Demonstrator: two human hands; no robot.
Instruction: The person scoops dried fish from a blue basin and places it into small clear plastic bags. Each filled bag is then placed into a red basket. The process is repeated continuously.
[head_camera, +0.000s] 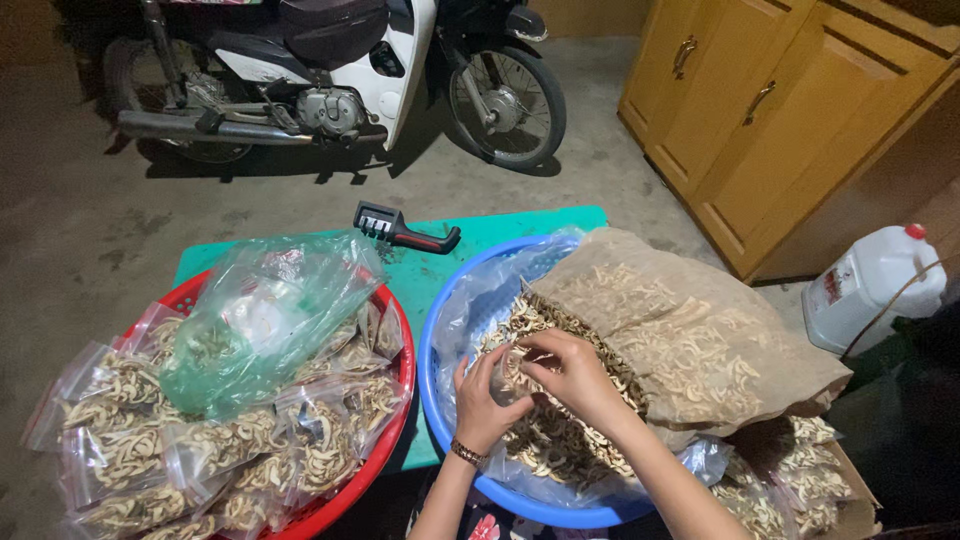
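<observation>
Pinching a small clear plastic pouch, left hand and right hand close above curled, dried tan slices filling a round blue plastic basin.

Both forearms rise from the bottom edge of the view, bare, and converge toward the middle. The left hand comes up nearly straight, its wrist ringed by a thin beaded bracelet, the back of the hand facing the camera. Its fingers are curled inward and up, the tips drawn together in a light pinching grip. The right hand enters at a slant from the lower right, the forearm angled up and leftward, the wrist bent so the hand arches over and down. Its fingers are bunched, the tips pointing leftward, toward the left hand's fingertips. The two hands meet fingertip to fingertip, close enough to touch.
</observation>
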